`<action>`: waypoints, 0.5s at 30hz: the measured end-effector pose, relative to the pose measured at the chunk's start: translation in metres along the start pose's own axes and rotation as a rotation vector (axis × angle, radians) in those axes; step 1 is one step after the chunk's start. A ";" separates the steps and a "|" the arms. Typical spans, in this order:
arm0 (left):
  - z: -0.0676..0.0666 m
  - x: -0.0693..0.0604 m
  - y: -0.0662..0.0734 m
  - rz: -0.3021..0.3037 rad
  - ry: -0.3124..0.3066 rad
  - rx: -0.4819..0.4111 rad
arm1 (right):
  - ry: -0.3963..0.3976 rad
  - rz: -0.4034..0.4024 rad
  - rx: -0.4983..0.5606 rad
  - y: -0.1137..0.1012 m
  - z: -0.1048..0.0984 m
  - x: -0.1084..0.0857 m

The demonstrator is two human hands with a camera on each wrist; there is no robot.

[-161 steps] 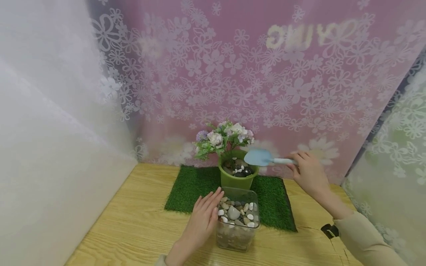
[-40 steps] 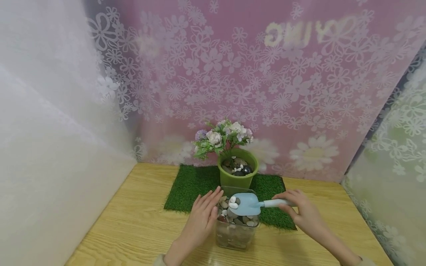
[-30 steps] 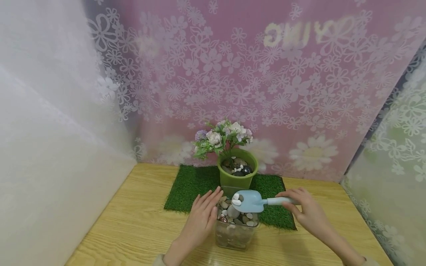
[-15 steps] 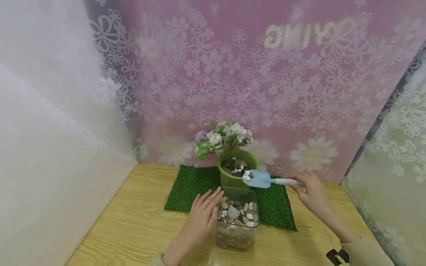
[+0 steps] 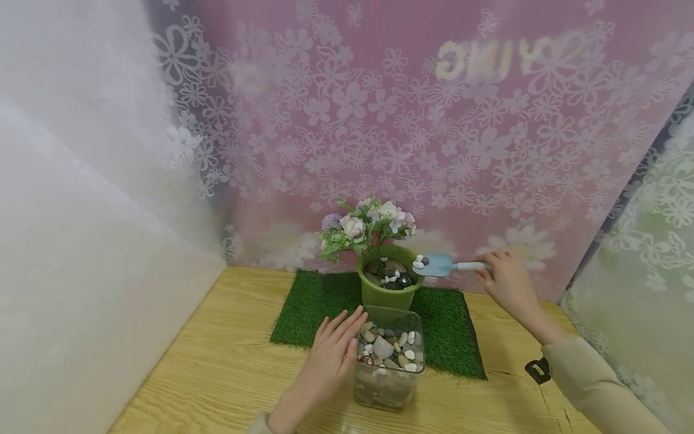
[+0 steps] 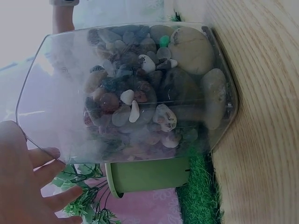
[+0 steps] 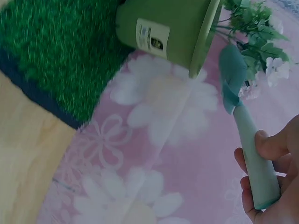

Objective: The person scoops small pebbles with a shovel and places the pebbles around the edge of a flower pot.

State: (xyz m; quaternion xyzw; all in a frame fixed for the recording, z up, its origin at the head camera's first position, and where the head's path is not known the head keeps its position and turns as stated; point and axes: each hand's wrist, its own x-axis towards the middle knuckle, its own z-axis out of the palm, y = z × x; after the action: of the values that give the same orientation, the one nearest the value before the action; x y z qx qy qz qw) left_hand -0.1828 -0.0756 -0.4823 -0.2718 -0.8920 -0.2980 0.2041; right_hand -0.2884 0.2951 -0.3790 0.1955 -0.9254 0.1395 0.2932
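My right hand (image 5: 509,283) grips the pale handle of a light blue trowel (image 5: 438,265). White and grey pebbles (image 5: 420,262) lie at the tip of its blade, beside the right rim of a green flower pot (image 5: 387,296). Inside the pot are larger dark and brown stones, small white pebbles and the stems of pink, white and purple flowers (image 5: 368,226). My left hand (image 5: 328,352), fingers extended, rests against the left rim of a clear plastic box (image 5: 387,389) of mixed pebbles. In the right wrist view, fingers and thumb wrap the trowel's handle (image 7: 254,158).
The pot stands on a green artificial grass mat (image 5: 455,337) on a wooden table (image 5: 217,361). A pink flowered curtain (image 5: 325,120) hangs close behind, and a whitish sheet (image 5: 97,211) bounds the left. A black buckle-like piece (image 5: 538,371) hangs by the right sleeve.
The trowel scooped pebbles from the clear box, then rose and moved back and right to the pot's rim. A reddish swirled stone now shows in the box. My left hand stayed in place.
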 end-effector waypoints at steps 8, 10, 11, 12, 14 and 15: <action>-0.001 0.000 0.001 0.000 0.004 -0.023 | -0.041 -0.060 -0.158 0.002 0.005 0.017; 0.000 0.000 0.001 -0.001 0.003 -0.021 | -0.036 -0.072 -0.181 -0.001 0.005 0.020; 0.000 -0.001 0.001 0.000 0.004 -0.019 | -0.029 -0.080 -0.196 -0.001 0.006 0.022; 0.000 -0.001 0.001 0.002 0.006 -0.019 | -0.021 -0.092 -0.212 -0.002 0.007 0.024; 0.001 -0.001 0.000 0.004 0.012 -0.012 | 0.007 -0.126 -0.247 -0.004 0.008 0.027; 0.001 -0.001 0.000 0.005 0.017 -0.011 | 0.024 -0.147 -0.268 -0.005 0.009 0.028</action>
State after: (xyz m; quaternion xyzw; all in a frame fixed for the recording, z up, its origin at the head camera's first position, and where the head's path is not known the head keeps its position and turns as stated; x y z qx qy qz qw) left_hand -0.1818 -0.0752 -0.4832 -0.2725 -0.8879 -0.3047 0.2110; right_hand -0.3114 0.2794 -0.3683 0.2200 -0.9153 -0.0048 0.3372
